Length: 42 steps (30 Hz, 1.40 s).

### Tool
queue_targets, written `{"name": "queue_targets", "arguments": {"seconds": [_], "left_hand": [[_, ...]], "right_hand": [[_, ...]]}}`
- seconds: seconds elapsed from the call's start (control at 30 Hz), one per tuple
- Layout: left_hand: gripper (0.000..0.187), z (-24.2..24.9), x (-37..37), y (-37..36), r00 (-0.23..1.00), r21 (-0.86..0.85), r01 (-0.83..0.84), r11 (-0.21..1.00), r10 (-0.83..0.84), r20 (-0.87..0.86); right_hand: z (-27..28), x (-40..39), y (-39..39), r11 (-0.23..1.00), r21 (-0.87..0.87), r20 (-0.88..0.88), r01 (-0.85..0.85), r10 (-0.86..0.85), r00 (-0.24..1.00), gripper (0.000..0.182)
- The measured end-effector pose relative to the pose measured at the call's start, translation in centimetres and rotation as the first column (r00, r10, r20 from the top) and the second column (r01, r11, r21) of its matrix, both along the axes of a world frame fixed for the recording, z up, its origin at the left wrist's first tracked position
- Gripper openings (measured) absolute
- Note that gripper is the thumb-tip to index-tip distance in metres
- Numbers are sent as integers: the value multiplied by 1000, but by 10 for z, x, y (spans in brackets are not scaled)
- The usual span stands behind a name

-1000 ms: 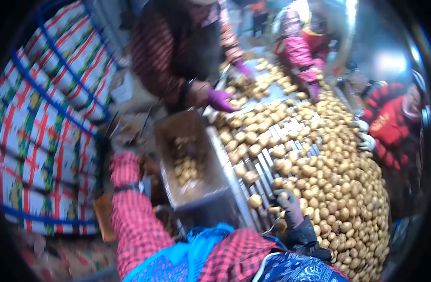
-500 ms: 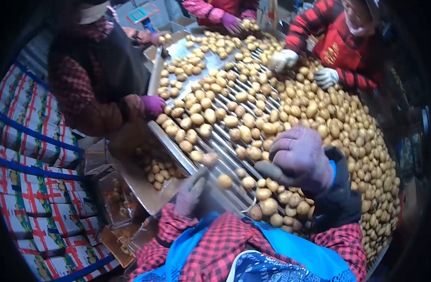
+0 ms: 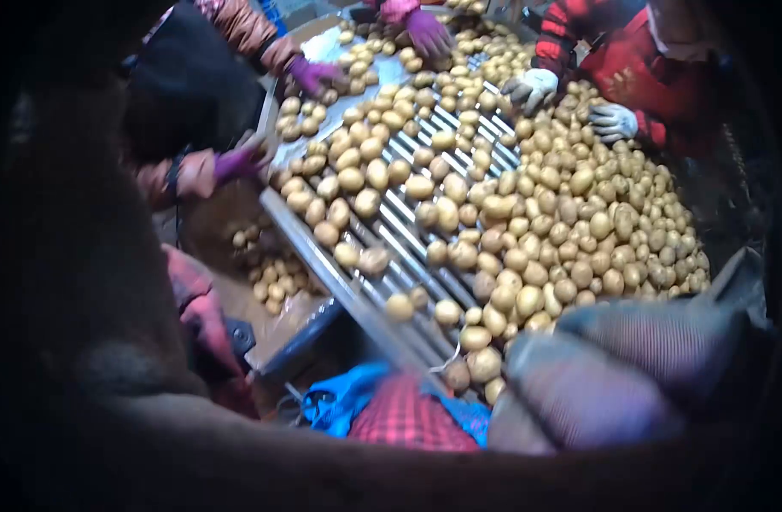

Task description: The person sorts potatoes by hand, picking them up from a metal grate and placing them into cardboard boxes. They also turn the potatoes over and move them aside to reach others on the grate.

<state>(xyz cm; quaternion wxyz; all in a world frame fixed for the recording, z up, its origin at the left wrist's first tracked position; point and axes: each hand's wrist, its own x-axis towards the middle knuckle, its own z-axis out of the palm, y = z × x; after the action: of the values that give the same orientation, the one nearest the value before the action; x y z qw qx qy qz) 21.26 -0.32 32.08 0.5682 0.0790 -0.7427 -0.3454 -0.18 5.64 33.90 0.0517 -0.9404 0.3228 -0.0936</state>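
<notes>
Close in front of the camera at lower right is my right hand (image 3: 596, 375) in a purple-grey knitted glove, its fingers stretched out and slightly apart. It looks large and blurred, covering part of the potatoes (image 3: 600, 226), and no object shows in its fingers. My left sleeve (image 3: 207, 316), in red and black check, rises at the left. A large, dark, blurred shape (image 3: 126, 367) over the left and bottom may be my left hand, but its fingers cannot be made out. Beyond lies a sloping metal roller table (image 3: 399, 218) with potatoes spread over it.
Co-workers' hands in purple gloves (image 3: 314, 75) are at the left and far edges, and white-gloved hands (image 3: 613, 122) rest on the heap at right. A metal side rail (image 3: 310, 243) borders the rollers. Below it, a lined box (image 3: 288, 328) holds several potatoes.
My right hand has come from above the rollers up close to the camera. My left hand has left the rail. A dark shape now blocks the left and bottom. Co-workers' hands have shifted.
</notes>
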Motion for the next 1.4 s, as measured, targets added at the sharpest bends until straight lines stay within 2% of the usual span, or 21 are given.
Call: {"name": "queue_targets", "arguments": {"seconds": [0.27, 0.57, 0.77, 0.97, 1.2, 1.27, 1.37, 1.4], "left_hand": [[77, 4, 3, -6, 1000, -133, 20, 991, -21, -4], [74, 2, 8, 1, 1000, -154, 3, 988, -4, -2], [72, -1, 12, 4, 999, -121, -34, 992, 37, 29], [70, -3, 11, 2, 998, -118, -33, 992, 39, 49], [68, -7, 7, -8, 991, -112, -90, 990, 100, 90], [67, -14, 9, -15, 975, -97, -171, 981, 182, 129], [66, -63, 18, -28, 874, -7, -381, 925, 363, 324], [66, -89, 20, -27, 815, 31, -437, 899, 380, 437]], "right_hand": [[-76, -34, -15, 979, 113, -112, 171, -159, 981, 35], [-102, -34, -20, 970, 127, -149, 208, -189, 971, 35], [-72, -14, -29, 989, 60, -95, 133, -127, 987, 36], [-3, 25, -24, 996, -25, -13, -87, 87, 996, 37], [-2, 44, -25, 979, -42, 8, -201, 201, 980, 39], [-21, 33, -28, 989, -14, -37, -146, 146, 989, 39], [-83, -11, -43, 987, 113, -168, 117, -97, 981, 40], [-118, -38, -53, 968, 144, -39, 203, -200, 979, 57]]}}
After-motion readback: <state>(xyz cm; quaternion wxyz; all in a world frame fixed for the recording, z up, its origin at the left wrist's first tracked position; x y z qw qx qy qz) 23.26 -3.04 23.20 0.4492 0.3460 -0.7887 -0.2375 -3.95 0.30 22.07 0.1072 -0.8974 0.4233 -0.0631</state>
